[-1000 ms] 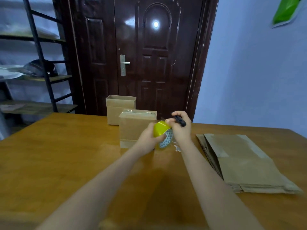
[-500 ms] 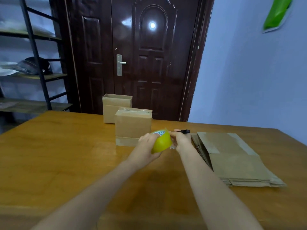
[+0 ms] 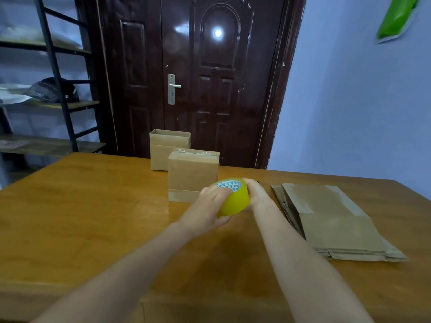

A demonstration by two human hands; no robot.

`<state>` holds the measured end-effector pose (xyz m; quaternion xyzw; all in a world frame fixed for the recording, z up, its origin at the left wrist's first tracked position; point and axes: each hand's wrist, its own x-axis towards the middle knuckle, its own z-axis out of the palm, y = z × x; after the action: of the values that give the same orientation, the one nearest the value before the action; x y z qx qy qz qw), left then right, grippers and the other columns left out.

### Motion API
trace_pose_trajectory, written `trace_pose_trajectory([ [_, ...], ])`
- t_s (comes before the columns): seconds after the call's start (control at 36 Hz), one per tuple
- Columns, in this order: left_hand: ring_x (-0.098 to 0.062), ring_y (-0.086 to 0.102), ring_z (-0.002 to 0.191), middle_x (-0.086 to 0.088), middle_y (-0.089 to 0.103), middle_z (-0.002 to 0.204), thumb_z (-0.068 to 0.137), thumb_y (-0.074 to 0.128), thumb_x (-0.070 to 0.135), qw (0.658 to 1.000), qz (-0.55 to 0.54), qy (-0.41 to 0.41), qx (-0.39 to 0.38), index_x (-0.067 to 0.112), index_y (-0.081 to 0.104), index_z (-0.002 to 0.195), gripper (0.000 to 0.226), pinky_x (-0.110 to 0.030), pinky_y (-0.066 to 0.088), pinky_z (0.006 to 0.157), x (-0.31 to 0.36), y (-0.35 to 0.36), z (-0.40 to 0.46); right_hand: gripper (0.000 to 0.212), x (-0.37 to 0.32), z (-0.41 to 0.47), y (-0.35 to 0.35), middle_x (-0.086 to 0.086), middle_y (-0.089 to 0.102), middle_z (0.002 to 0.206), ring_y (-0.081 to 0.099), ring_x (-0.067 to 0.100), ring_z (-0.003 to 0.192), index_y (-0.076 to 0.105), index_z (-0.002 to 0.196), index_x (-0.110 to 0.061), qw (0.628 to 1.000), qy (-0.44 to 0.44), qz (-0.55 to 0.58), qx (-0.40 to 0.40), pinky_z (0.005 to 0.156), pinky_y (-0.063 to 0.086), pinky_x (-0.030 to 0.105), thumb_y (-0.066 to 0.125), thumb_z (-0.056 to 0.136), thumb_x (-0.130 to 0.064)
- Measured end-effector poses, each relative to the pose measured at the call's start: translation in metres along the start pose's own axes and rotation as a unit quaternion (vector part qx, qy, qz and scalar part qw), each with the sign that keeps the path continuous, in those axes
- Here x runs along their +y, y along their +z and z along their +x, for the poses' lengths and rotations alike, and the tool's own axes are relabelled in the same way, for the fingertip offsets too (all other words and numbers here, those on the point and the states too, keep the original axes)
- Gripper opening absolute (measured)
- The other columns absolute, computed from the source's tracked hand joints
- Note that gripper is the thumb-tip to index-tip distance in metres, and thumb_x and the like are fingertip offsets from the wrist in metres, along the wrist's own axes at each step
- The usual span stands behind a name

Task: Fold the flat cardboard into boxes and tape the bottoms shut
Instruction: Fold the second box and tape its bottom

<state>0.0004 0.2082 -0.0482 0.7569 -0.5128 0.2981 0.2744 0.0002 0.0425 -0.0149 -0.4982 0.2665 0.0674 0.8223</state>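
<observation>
At the far left stands a dark metal shelving rack (image 3: 58, 73) with wooden boards; a dark cap (image 3: 54, 89) lies on its middle board. To its right, behind the table, is a dark brown panelled door (image 3: 210, 78) with a metal lever handle (image 3: 172, 88).

A wooden table (image 3: 81, 217) fills the lower part of the view. At its far edge, left of centre, an open-topped cardboard box (image 3: 163, 148) stands upright. Just in front of it and slightly to the right stands a second cardboard box (image 3: 192, 174), its top face closed with clear tape; the two overlap in view, and contact between them cannot be confirmed.

The left hand (image 3: 207, 210) reaches in from the lower left and grips a yellow roll of tape (image 3: 234, 199), fingers curled over the roll's upper left side and thumb underneath. The roll is held just in front of the taped box, above the table, its printed core facing up and away. The right hand (image 3: 256, 194) lies against the roll's right side; its fingers are hidden behind the roll and the hand, so their state cannot be determined. A small dark object shows at its far edge, too little to identify.

Right of the hands, a stack of flat cardboard (image 3: 331, 220) lies on the table. A green sheet (image 3: 396, 17) hangs on the pale blue wall (image 3: 349, 101), upper right.
</observation>
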Motion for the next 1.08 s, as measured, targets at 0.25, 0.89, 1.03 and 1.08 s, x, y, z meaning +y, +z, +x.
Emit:
trace_pose_trajectory([
  [0.25,-0.014,0.042,0.100,-0.012,0.065,0.105,0.073,0.072,0.030,0.999,0.021,0.030,-0.039,0.014,0.042,0.116,0.054,-0.036,0.044,0.086,-0.007,-0.005,-0.006,0.025,-0.009,0.022,0.008,0.014,0.067,0.065,0.067,0.025,0.050,0.059,0.088,-0.001,0.997,0.016,-0.080,-0.013,0.045,0.056,0.033,0.058,0.094,-0.026],
  [0.89,-0.015,0.046,0.106,-0.002,0.054,0.117,0.082,0.028,0.076,0.945,0.040,0.005,-0.323,0.015,0.050,0.121,0.075,-0.025,0.031,0.092,-0.044,-0.016,-0.046,0.009,-0.030,0.014,-0.015,-0.002,0.065,0.085,0.060,0.011,0.077,0.057,0.092,-0.019,0.986,-0.122,-0.102,0.049,0.068,0.046,0.027,0.052,0.097,-0.026],
  [1.03,-0.007,0.046,0.094,0.007,0.049,0.102,0.080,0.013,0.081,0.986,-0.015,-0.134,-0.100,0.014,0.054,0.115,0.086,-0.019,0.035,0.078,-0.052,-0.035,-0.021,0.039,-0.039,0.022,-0.005,0.002,0.053,0.085,0.051,0.015,0.077,0.066,0.081,-0.020,0.959,-0.205,-0.149,0.127,0.074,0.045,0.030,0.044,0.096,-0.049],
  [1.08,-0.008,0.047,0.093,0.005,0.050,0.099,0.088,0.025,0.066,0.981,-0.033,-0.188,0.039,0.010,0.055,0.112,0.069,-0.018,0.035,0.076,-0.060,-0.045,-0.005,0.047,-0.042,0.027,0.000,0.005,0.054,0.104,0.049,0.020,0.101,0.070,0.074,-0.020,0.934,-0.247,-0.196,0.169,0.092,0.040,0.037,0.041,0.097,-0.049],
])
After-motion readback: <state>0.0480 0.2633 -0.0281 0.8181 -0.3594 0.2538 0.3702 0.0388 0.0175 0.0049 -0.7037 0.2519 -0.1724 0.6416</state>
